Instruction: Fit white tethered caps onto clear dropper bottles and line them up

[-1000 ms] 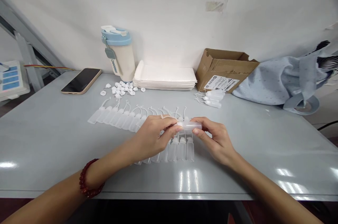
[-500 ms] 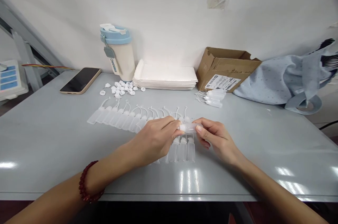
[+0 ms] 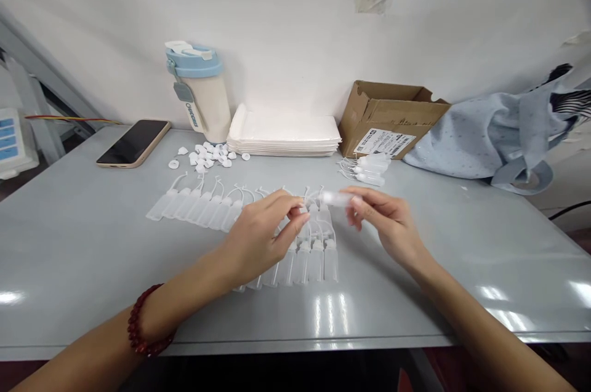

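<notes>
A small translucent plastic bottle (image 3: 339,199) with a white top is in my right hand (image 3: 388,220), pinched between thumb and fingers and lying nearly level. It is slightly blurred, its top facing left. My left hand (image 3: 263,229) is just left of that top, apart from it. Its thumb and fingers are curled close together, and whatever they hold is too small to make out. Below both hands lie two rows of similar bottles with thin white straps: a back row (image 3: 198,207) running to the left and a front row (image 3: 302,263), partly hidden by my left hand.
Loose white caps (image 3: 207,157) lie before a blue-lidded tumbler (image 3: 207,96). A phone (image 3: 133,143) is at the left. White envelopes (image 3: 284,133) are stacked by the wall, beside a cardboard box (image 3: 392,118). Several bottles (image 3: 369,167) lie before the box; a light-blue cloth bag (image 3: 480,133) is right.
My left hand has let go of the bottle's white top and drawn slightly left. My right hand has lifted the bottle a little away from it. The view has shifted slightly.
</notes>
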Demonstrator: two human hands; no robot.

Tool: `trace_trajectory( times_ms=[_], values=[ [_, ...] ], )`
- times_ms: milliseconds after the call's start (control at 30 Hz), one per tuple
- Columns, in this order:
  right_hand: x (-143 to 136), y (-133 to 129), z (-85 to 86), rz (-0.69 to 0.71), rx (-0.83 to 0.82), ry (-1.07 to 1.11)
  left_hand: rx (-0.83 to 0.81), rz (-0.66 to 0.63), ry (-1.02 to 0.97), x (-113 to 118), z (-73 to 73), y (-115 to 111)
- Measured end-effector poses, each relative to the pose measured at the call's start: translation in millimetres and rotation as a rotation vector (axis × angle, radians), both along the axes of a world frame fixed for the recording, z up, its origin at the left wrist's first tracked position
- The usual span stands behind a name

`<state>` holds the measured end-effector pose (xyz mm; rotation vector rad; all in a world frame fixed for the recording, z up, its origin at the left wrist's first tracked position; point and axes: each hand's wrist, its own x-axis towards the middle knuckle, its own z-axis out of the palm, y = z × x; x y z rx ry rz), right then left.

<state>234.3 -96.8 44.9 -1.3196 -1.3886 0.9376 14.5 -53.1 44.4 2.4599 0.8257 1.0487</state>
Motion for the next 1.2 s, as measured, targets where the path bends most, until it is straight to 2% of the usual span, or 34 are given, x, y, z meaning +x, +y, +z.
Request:
trace_trajectory(
  times_ms=[133, 267, 333, 467, 600, 700, 933, 1067, 1200],
  values=[
    [29.0, 16.1, -4.4, -0.295, 0.17, -0.172, -0.031, 0.094, -0.029, -4.8, 5.3, 7.9],
    [62.7, 34.2, -17.7, -0.464, 0.217, -0.454, -0.062, 0.224, -0.009, -14.0, 6.5, 24.8],
    [76.3, 41.6, -25.9, -0.462, 0.221, -0.591, -0.066, 0.304, 0.004, -21.0, 4.8, 37.2],
    [90.1, 50.6, -35.7, -0.44, 0.227, -0.666, -0.066, 0.437, 0.043, -38.6, -1.1, 65.3],
    [91.4, 51.6, -35.9, -0.411, 0.248, -0.722, -0.072, 0.57, 0.177, -56.4, -7.8, 87.9],
    [91.0, 50.7, -34.8, -0.413, 0.261, -0.752, -0.076, 0.615, 0.264, -65.3, -11.9, 97.4],
    [89.3, 47.6, -30.4, -0.441, 0.305, -0.794, 0.009, 0.57, 0.381, -71.6, -19.3, 106.6],
    [78.9, 41.6, -22.4, -0.432, 0.344, -0.791, 0.045, 0.426, 0.394, -70.5, -22.7, 115.8],
    [59.9, 32.9, -14.2, -0.363, 0.367, -0.747, 0.069, 0.29, 0.391, -63.6, -22.6, 125.4]
  ],
)
